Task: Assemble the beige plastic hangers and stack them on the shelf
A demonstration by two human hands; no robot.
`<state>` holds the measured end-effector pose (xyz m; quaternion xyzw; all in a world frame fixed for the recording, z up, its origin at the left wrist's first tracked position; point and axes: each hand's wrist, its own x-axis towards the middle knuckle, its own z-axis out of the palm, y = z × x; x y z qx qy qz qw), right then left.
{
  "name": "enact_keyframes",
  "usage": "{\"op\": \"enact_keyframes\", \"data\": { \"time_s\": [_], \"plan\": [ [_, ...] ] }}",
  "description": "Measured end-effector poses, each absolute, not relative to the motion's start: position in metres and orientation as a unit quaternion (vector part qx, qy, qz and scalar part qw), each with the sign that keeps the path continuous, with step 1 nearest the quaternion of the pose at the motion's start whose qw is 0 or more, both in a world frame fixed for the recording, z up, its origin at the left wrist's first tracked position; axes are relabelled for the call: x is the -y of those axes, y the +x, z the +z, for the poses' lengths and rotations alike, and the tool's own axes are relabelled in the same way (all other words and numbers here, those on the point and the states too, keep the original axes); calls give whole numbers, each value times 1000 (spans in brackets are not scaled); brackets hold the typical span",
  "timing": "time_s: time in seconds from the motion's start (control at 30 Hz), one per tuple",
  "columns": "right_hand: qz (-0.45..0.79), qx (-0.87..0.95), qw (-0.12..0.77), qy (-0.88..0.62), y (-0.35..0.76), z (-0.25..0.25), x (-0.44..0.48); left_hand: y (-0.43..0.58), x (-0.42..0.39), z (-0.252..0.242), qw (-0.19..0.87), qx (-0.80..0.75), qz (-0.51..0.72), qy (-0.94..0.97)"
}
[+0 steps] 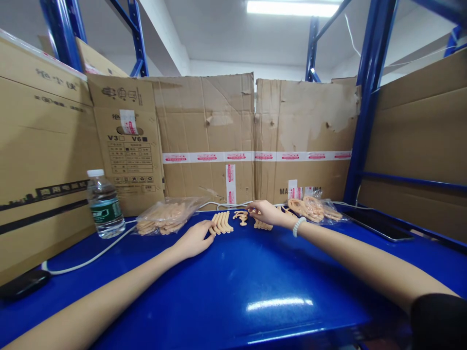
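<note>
My left hand (pixel 195 238) rests on the blue table (pixel 233 287), its fingertips touching a row of tan rubbery sticks (pixel 221 222). Its fingers lie curled loosely and hold nothing that I can see. My right hand (pixel 265 212), with a white bead bracelet at the wrist, reaches over a second small row of tan sticks (pixel 263 225). Its fingers pinch near a few loose curled tan pieces (pixel 241 217); whether it holds one I cannot make out.
A clear bag of tan sticks (pixel 166 216) lies at left, another bag of tan loops (pixel 313 209) at right. A water bottle (pixel 105 204), a white cable (pixel 91 260), a black device (pixel 22 284) and a dark tablet (pixel 375 224) lie around. Cardboard boxes (pixel 207 136) wall the back.
</note>
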<state>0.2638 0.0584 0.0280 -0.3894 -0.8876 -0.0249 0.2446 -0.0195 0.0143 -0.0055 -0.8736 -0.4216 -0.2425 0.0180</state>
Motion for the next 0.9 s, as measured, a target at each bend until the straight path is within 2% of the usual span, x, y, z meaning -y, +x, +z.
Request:
{"op": "enact_keyframes", "data": {
  "time_s": [0.17,0.3,0.5,0.67,0.73,0.9],
  "plan": [
    [27,911,195,-361,251,33,-78,-26,-16,-1,11,420,-224,-879],
    [69,907,200,-364,248,31,-86,-32,-19,0,-2,383,-223,-896],
    [146,872,280,-373,250,30,-86,-36,-22,2,-1,366,-210,-906],
    [234,824,365,-366,254,31,-64,-29,-14,9,27,407,-301,-862],
    [275,805,390,-351,253,30,-45,-20,-5,14,-13,399,-351,-847],
    [450,698,467,-303,240,17,10,12,28,19,-216,370,-424,-798]
  ]
}}
